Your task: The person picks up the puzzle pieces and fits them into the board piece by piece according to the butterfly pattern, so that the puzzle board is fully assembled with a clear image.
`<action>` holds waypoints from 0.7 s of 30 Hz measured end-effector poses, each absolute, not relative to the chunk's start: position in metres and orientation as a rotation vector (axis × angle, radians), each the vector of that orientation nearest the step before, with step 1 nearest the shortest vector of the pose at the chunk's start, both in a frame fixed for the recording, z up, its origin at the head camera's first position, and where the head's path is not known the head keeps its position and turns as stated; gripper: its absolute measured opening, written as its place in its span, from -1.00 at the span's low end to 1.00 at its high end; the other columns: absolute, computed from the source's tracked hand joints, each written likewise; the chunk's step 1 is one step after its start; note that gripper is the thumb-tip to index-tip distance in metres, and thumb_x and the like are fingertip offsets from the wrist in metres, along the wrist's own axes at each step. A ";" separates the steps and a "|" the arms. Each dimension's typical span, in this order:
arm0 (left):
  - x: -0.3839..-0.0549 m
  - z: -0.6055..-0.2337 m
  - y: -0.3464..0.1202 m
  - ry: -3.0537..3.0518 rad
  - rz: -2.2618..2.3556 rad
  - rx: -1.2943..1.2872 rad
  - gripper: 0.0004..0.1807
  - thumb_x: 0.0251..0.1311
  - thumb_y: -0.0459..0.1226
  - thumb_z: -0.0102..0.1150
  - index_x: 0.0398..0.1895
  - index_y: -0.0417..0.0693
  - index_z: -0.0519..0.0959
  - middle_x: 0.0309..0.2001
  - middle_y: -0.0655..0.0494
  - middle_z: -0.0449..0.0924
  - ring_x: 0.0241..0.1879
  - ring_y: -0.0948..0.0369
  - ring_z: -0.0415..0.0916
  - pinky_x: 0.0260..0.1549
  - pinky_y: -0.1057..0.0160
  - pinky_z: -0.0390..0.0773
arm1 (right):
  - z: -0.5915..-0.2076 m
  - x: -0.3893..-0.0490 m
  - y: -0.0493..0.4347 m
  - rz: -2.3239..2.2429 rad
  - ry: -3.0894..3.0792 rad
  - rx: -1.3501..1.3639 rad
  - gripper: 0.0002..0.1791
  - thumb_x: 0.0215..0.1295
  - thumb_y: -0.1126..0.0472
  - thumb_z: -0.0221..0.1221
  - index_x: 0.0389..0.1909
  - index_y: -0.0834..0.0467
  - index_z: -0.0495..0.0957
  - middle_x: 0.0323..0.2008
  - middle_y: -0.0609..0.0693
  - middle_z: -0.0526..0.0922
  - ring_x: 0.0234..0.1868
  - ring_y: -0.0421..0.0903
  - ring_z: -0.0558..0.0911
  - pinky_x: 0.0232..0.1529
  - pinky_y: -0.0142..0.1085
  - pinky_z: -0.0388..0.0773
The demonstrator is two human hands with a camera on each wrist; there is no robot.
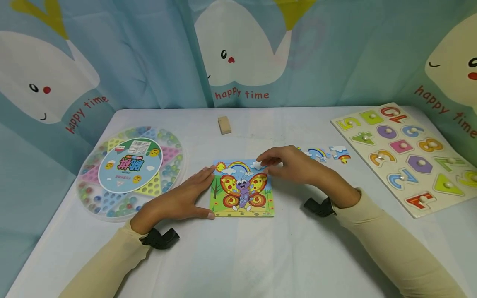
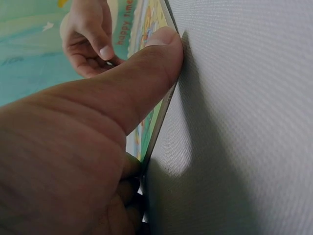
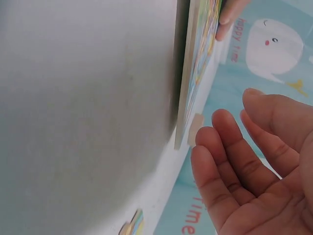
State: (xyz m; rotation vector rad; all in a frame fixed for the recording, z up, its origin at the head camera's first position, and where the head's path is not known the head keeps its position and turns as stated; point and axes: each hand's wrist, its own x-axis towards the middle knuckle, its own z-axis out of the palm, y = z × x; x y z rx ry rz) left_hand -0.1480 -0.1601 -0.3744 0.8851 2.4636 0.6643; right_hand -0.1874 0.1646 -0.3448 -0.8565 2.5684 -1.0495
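Note:
A square puzzle board (image 1: pixel 244 188) with a butterfly picture lies flat on the table, its thin edge showing in the right wrist view. My left hand (image 1: pixel 180 198) rests along its left side, fingers stretched toward the top corner and thumb (image 2: pixel 164 39) at the bottom-left corner. Over the board's upper right corner hovers my right hand (image 1: pixel 294 164), fingers loosely bent and apart from the thumb; nothing is between them in the right wrist view. Puzzle pieces with a rainbow (image 1: pixel 318 154) and a cloud (image 1: pixel 340 154) lie just beyond that hand, which partly hides them.
Left of the board sits a round clear game box (image 1: pixel 130 165) with marbles. A wooden number board (image 1: pixel 406 153) with knobbed pieces lies at the right. Farther back is a small wooden block (image 1: pixel 224 124). A whale-print curtain (image 1: pixel 156 54) hangs behind the white table.

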 end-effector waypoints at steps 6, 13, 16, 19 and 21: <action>-0.148 -0.376 -0.160 2.463 0.662 0.880 0.17 0.05 0.15 0.36 0.54 -0.17 -0.08 0.56 0.17 -0.39 0.51 0.09 -0.42 0.39 -0.06 -0.11 | -0.343 -0.191 0.173 -1.033 2.630 -0.854 -0.69 0.24 0.43 0.22 0.02 0.33 0.61 -0.14 0.09 0.69 -0.13 -0.04 0.61 -0.03 -0.09 0.55; -0.148 -0.376 -0.160 2.462 0.656 0.879 0.16 0.05 0.14 0.37 0.54 -0.16 -0.08 0.56 0.17 -0.39 0.51 0.09 -0.42 0.39 -0.06 -0.11 | -0.338 -0.194 0.186 -1.039 2.688 -0.800 -0.70 0.25 0.45 0.20 0.01 0.34 0.61 -0.11 0.13 0.69 -0.09 0.02 0.61 0.00 -0.05 0.53; -0.148 -0.375 -0.160 2.460 0.658 0.876 0.16 0.05 0.13 0.37 0.54 -0.15 -0.07 0.56 0.17 -0.39 0.51 0.10 -0.42 0.39 -0.06 -0.11 | -0.336 -0.195 0.191 -1.021 2.745 -0.707 -0.71 0.26 0.41 0.22 0.01 0.33 0.61 -0.06 0.15 0.67 -0.04 0.07 0.59 0.06 -0.01 0.48; -0.148 -0.375 -0.160 2.461 0.657 0.875 0.17 0.04 0.13 0.38 0.54 -0.15 -0.08 0.56 0.18 -0.39 0.51 0.10 -0.43 0.40 -0.05 -0.12 | -0.334 -0.196 0.198 -1.015 2.801 -0.605 -0.72 0.27 0.36 0.24 0.00 0.30 0.62 -0.06 0.14 0.66 -0.03 0.07 0.58 0.08 0.00 0.46; -0.147 -0.375 -0.160 2.462 0.658 0.874 0.17 0.04 0.13 0.38 0.54 -0.15 -0.08 0.56 0.17 -0.39 0.51 0.10 -0.43 0.40 -0.05 -0.12 | -0.334 -0.196 0.202 -1.034 2.815 -0.573 -0.73 0.26 0.34 0.26 -0.02 0.29 0.63 -0.07 0.13 0.67 -0.05 0.06 0.58 0.07 0.00 0.46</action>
